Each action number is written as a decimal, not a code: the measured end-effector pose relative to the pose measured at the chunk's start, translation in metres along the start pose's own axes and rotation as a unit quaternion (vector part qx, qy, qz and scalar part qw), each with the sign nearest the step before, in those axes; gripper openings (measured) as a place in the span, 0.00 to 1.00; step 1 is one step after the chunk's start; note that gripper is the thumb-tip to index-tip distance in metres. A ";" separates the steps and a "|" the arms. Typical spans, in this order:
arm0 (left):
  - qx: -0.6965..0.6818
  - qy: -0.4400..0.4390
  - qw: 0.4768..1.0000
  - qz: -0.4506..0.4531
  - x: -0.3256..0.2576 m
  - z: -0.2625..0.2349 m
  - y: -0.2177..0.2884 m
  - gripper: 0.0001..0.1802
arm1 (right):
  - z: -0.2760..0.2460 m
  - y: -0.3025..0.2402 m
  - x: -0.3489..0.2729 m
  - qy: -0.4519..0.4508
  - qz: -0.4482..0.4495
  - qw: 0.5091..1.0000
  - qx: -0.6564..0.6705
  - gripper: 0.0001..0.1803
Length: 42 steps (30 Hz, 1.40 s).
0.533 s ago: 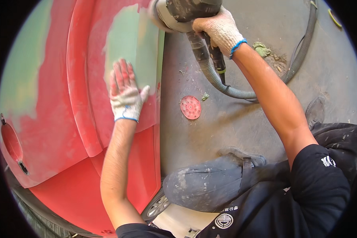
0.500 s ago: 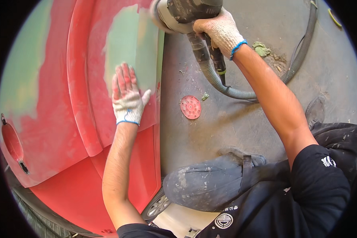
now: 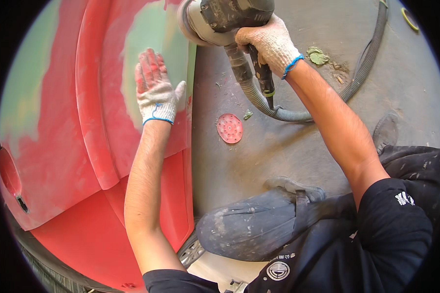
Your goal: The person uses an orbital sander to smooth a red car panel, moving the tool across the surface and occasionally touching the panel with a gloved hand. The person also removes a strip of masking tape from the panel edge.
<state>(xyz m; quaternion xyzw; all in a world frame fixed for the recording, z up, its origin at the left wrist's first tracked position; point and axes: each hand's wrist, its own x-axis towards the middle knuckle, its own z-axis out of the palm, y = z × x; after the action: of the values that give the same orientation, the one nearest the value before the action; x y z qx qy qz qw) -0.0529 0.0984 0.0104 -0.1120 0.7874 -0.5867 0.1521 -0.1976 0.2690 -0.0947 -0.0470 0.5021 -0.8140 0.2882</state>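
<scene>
My left hand, in a white knit glove with red-dusted fingers, lies flat over the red car door panel. Its fingers are stretched out across the lower part of a pale green filler patch, thumb spread to the right. My right hand, gloved in the same white knit, is wrapped round the handle of a dusty black power sander. The sander's round pad is tilted beside the panel's right edge, close to the green patch. A grey corrugated hose runs from the tool.
A pink perforated sanding disc lies on the grey floor. Crumpled green scraps and debris lie near the hose. A yellow-green ring is at far right. My bent knee is beside the car's wheel.
My left hand has slid upward along the panel onto more of the green patch. The sander has shifted slightly left and down, still in my right hand. The whole view has moved a little.
</scene>
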 end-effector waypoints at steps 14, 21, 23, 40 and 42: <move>-0.025 0.034 0.998 0.037 0.055 0.007 0.012 0.47 | -0.019 0.019 0.000 0.007 -0.014 1.000 0.024 0.03; -0.048 0.020 0.983 0.175 -0.079 0.049 0.029 0.42 | -0.008 0.031 0.008 -0.035 0.001 0.994 0.102 0.04; -0.173 -0.062 0.961 0.206 -0.119 0.065 0.039 0.38 | -0.001 0.036 0.009 -0.047 0.017 0.992 0.116 0.06; -0.185 0.258 0.945 -0.077 -0.197 -0.032 -0.163 0.13 | 0.083 0.082 -0.151 -0.164 0.516 0.608 0.580 0.15; -0.154 0.273 0.947 -0.072 -0.190 -0.032 -0.169 0.13 | 0.084 0.069 -0.155 -0.132 0.532 0.648 0.529 0.14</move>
<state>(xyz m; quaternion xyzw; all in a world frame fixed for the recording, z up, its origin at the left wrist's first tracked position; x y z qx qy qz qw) 0.1115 0.1455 0.2018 -0.0258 0.8694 -0.4760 -0.1300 -0.0093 0.2600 -0.0790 0.2815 -0.1180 -0.6334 0.7111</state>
